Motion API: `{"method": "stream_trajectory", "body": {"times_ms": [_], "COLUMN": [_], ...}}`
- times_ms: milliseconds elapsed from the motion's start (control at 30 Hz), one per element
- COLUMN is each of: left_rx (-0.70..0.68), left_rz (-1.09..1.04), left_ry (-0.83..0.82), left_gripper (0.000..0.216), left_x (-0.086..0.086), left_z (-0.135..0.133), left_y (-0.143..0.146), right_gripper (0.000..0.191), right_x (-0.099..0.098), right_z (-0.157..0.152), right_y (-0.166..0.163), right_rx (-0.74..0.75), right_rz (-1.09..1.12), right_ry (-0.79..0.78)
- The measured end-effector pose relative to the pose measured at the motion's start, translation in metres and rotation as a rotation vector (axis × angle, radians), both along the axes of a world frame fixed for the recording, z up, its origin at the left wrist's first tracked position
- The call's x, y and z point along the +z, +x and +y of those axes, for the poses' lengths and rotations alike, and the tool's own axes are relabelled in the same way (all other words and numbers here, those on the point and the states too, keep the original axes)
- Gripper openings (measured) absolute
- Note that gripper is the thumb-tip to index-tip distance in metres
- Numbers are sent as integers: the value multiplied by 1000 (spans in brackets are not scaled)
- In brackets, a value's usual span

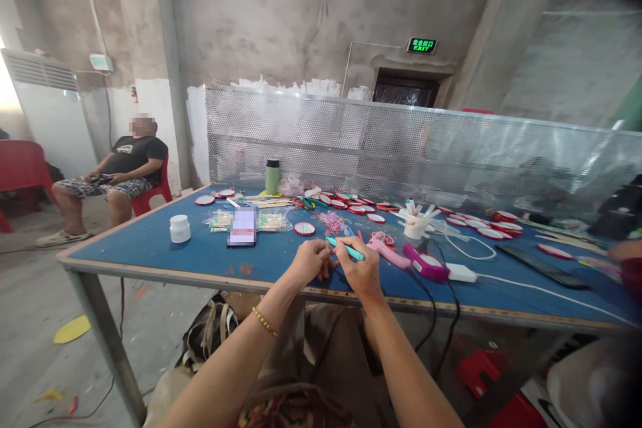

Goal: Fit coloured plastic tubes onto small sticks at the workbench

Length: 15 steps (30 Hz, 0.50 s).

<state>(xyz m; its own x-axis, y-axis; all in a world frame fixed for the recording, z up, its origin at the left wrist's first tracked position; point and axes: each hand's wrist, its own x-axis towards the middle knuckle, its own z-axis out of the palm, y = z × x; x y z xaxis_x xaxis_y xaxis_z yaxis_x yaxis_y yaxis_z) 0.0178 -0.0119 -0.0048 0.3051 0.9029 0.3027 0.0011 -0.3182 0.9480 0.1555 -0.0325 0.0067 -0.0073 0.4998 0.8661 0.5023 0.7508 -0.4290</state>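
Over the front edge of the blue table [125, 244], my two hands are close together. My right hand [362, 267] grips a teal pen-shaped tool [355, 252], its end pointing toward the left hand. The fingers of my left hand [311, 261] are pinched together; whatever they hold is too small and hidden to name. Just beyond the hands lie a round red-rimmed white disc [304, 229] and a heap of small coloured pieces [332, 221]. To the right of my right hand rests a pink glue gun [390, 254].
A phone [243, 231] is propped up at left, near a white jar [180, 229] and a green bottle [272, 177]. Rightward are a white cup of sticks [414, 224], a purple device [426, 264], cables and a black slab [542, 267]. A person [133, 160] sits at far left.
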Motion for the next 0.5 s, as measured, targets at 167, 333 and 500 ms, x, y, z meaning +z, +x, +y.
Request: {"method": "stream_trajectory", "body": {"times_ms": [167,333,500], "left_rx": [-1,0,11], "left_rz": [5,7,-3], "left_ry": [-4,-7,-61], "left_gripper": [21,19,12], "left_x": [1,2,2], "left_z": [-1,0,-1], "left_y": [0,0,0], "right_gripper": [17,19,19], "right_x": [1,0,0], "right_z": [-2,-4,-7], "right_y": [0,0,0], "right_rx": [-9,-18,-31], "right_rz": [-11,-3,111], "right_ry": [6,-14,-34]}}
